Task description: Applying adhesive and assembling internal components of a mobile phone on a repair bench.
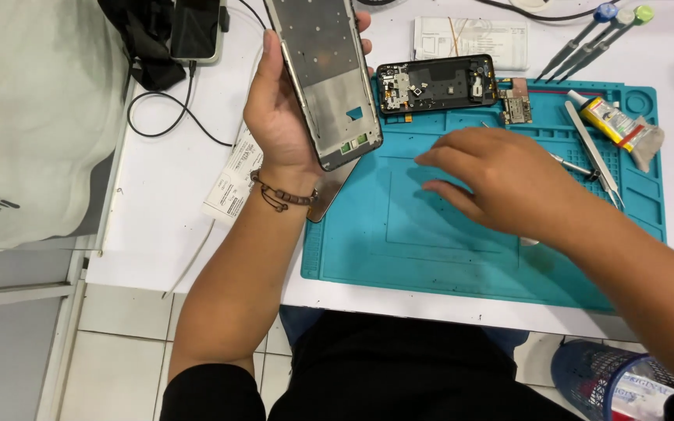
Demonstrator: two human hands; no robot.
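My left hand [278, 109] holds up a bare metal phone frame [324, 74], its inner side facing me, above the left edge of a teal repair mat [399, 242]. My right hand [493, 179] hovers palm down over the middle of the mat, fingers spread and pointing left, holding nothing that I can see. A black phone housing with exposed parts [436, 83] lies at the mat's far edge. Beside it sits a small circuit board [517, 105].
Tweezers [593, 152] and a glue tube [616, 125] lie at the mat's right. Several screwdrivers [590, 39] rest at the back right beside a paper sheet [471, 37]. A dark phone on a cable [194, 31] lies back left. A brown panel [328, 199] lies under my wrist.
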